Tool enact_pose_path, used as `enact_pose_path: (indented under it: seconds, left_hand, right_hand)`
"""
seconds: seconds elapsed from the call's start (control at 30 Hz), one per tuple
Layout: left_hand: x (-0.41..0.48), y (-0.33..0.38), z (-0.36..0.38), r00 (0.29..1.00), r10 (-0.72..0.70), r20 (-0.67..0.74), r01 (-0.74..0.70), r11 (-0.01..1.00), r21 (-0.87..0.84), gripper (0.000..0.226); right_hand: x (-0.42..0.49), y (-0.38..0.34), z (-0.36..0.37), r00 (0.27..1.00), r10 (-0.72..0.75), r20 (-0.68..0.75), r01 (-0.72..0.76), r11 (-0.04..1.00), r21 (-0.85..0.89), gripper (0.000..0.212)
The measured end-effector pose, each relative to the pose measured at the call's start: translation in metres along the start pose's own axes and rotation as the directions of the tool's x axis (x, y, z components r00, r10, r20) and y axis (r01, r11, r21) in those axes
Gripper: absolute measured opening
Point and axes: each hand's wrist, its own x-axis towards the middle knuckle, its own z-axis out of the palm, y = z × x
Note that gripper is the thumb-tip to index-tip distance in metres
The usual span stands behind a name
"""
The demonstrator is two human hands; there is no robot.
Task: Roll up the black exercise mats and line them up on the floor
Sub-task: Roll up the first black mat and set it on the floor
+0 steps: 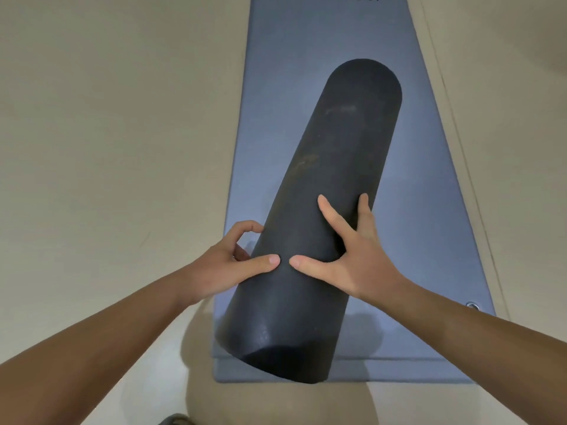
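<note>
A rolled black exercise mat point(331, 179) forms a thick cylinder, tilted with its near end low and its far end leaning up and to the right. It is over a flat mat point(429, 240) spread on the floor. My left hand point(227, 265) grips the roll's left side, thumb on top and fingers curled round the edge. My right hand point(352, 256) grips the right side, thumb pointing left and fingers wrapped over the far side. The two thumbs nearly touch.
A beige floor point(107, 133) surrounds the flat mat. A metal eyelet point(472, 305) sits at the flat mat's near right corner. A floor seam point(454, 118) runs along the mat's right side. A dark object point(175, 420) shows at the bottom edge.
</note>
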Motion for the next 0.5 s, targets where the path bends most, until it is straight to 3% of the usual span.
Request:
enact_pose_path:
  seconds: [0.07, 0.17, 0.37, 0.5]
  left_hand:
    - [0.006, -0.011, 0.004, 1.000, -0.010, -0.004, 0.010, 0.997, -0.080, 0.074]
    - [0.010, -0.025, 0.013, 0.999, -0.053, 0.005, 0.054, 0.990, -0.127, 0.079]
    - [-0.007, -0.046, 0.001, 0.968, -0.129, 0.216, 0.152, 0.984, -0.093, 0.074]
    - [-0.009, -0.060, 0.010, 0.971, -0.161, 0.176, 0.189, 0.970, -0.151, 0.073]
  right_hand:
    - [-0.005, -0.003, 0.011, 1.000, 0.020, 0.015, -0.018, 0.993, -0.113, 0.110]
    - [-0.008, -0.004, 0.016, 0.999, 0.052, 0.001, -0.051, 0.990, -0.131, 0.108]
    - [-0.008, -0.008, 0.014, 0.999, 0.031, -0.041, -0.036, 0.993, -0.113, 0.105]
    - [-0.009, -0.012, 0.028, 0.956, -0.276, -0.097, 0.208, 0.874, -0.439, 0.080]
